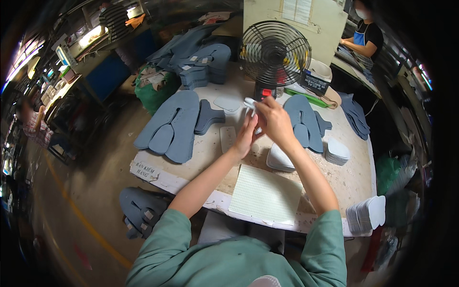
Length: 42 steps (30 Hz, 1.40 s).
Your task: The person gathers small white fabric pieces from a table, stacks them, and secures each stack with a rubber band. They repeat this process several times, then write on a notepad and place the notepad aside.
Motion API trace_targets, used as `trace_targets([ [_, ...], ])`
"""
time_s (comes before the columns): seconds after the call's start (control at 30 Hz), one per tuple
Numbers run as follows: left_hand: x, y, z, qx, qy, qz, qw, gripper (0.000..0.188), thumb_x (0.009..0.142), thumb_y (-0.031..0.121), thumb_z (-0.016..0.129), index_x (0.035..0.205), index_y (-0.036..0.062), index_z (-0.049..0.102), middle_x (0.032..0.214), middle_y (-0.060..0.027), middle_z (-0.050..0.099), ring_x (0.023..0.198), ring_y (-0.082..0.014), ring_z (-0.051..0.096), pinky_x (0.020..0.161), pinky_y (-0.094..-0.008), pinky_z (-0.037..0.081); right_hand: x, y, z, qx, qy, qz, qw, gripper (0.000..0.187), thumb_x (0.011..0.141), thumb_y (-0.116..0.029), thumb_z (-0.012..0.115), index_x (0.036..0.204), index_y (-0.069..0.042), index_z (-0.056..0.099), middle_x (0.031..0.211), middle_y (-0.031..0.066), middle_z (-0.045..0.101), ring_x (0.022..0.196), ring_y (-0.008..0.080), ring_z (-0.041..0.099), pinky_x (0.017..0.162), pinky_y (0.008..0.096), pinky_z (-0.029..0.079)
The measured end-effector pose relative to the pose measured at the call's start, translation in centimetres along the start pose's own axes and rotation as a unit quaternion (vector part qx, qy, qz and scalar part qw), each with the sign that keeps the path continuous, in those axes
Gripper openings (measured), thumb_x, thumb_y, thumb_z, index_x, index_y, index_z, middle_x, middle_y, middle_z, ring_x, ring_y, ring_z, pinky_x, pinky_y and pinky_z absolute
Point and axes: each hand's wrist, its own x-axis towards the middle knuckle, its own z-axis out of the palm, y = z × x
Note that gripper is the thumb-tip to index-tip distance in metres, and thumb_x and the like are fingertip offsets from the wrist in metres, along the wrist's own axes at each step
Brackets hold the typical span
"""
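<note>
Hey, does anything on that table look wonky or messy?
Yes, maybe. The stack of whitish, rounded flat pieces at the near right corner of the beige worktable seems to lean outward, though the wide lens bends shapes. The tabletop also looks scuffed and speckled.

The tabletop [205, 148] looked matt and rough, scuffed and flecked. The blue-grey shoe-upper pieces at left [184, 138] and right [313, 129] were matt and smooth — leather-like or cloth, hard to tell which. The gridded sheet [265, 196] at the near edge was matt paper. The far fan's guard [275, 38] was black wire, apparently metal, faintly shiny. Far left, the green bag [155, 93] was creased plastic — near, the green shirt [229, 263] was soft matt cloth.
</note>
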Motion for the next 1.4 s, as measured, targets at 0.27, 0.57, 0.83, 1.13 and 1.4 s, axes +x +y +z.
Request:
trace_targets([
  [0.27,-1.7,-1.4,1.6,-0.078,-0.093,-0.081,0.989,0.047,0.103,0.039,0.035,0.139,0.0088,0.036,0.133,-0.0068,0.05,0.12,-0.0173,0.052,0.1,-0.037,0.045,-6.9,1.3,-5.9,0.063,0.03,0.212,0.975,0.038,0.077,-0.02,0.074,0.11,-0.002,0.066,0.093,0.0105,0.062,0.074,0.0199,0.063,0.065,0.0315,0.051],
  [0.57,-2.3,-1.2,2.4,-0.053,-0.123,-0.119,0.984,0.044,0.103,0.03,0.036,0.14,0.0072,0.033,0.131,-0.0081,0.052,0.119,-0.0194,0.054,0.098,-0.0396,0.047,-11.5,5.2,-7.0,0.44,0.205,0.366,0.794,0.01,0.092,-0.011,0.061,0.098,-0.003,0.062,0.082,-0.0023,0.062,0.068,0.0032,0.054,0.056,0.0189,0.042],
  [0.83,-3.3,-1.6,3.4,-0.002,-0.122,-0.165,0.979,0.048,0.104,0.036,0.031,0.143,0.0072,0.03,0.136,-0.0096,0.046,0.124,-0.0201,0.049,0.098,-0.0401,0.047,-11.8,3.0,-5.2,0.328,-0.024,0.385,0.862,0.021,0.09,-0.015,0.064,0.102,0.002,0.065,0.085,0.0027,0.064,0.071,0.0083,0.056,0.062,0.0232,0.047],
  [1.13,-1.0,0.2,1.0,0.256,-0.059,-0.057,0.963,0.031,0.1,0.026,0.045,0.124,0.0088,0.053,0.116,-0.004,0.055,0.101,-0.0119,0.055,0.087,-0.0268,0.045,-10.1,6.5,-7.0,0.291,-0.197,0.305,0.885,0.022,0.093,-0.014,0.059,0.109,-0.001,0.064,0.09,0.0025,0.066,0.083,0.0086,0.056,0.078,0.0237,0.046],
  [1.4,-1.0,-0.1,0.7,0.294,-0.035,-0.054,0.954,0.024,0.098,0.023,0.05,0.114,0.01,0.061,0.111,-0.002,0.061,0.097,-0.0085,0.056,0.082,-0.0243,0.044,-9.4,9.6,-5.6,0.132,-0.444,0.288,0.838,0.087,0.061,-0.059,0.079,0.117,0.004,0.062,0.108,0.0219,0.066,0.099,0.0299,0.064,0.09,0.0343,0.049],
])
